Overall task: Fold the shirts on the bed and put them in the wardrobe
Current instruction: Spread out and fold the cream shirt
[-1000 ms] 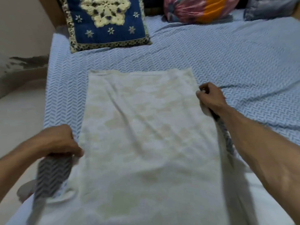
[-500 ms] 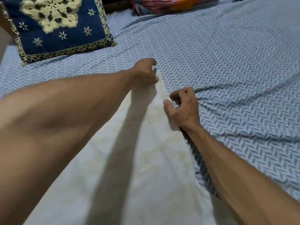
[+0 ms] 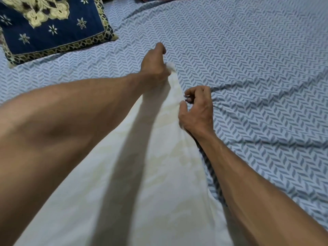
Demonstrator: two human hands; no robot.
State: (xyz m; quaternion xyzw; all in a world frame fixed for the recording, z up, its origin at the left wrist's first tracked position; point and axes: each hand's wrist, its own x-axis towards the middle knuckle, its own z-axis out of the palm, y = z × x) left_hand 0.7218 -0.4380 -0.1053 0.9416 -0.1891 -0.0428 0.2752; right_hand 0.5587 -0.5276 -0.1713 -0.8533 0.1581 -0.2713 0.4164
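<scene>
Left grip: we see our left hand (image 3: 156, 66) curled round the far corner of the white shirt (image 3: 159, 174), cloth bunched at the palm.
Right grip: our right hand (image 3: 197, 110) has its fingers curled over the shirt's right edge, thumb on the cloth; whether it truly pinches the edge we cannot tell.
Surroundings: a dark blue embroidered cushion (image 3: 53, 27) lies far left on the blue herringbone bedsheet (image 3: 248, 68), well apart from the shirt.
In the way: our left forearm crosses the shirt's left part and throws a shadow down its middle.
Axis: the shirt's long axis runs near to far, narrowing to the far corner.
Shirt and grip: it lies flat on the sheet, stretching toward us from both hands, right hand nearer than left.
</scene>
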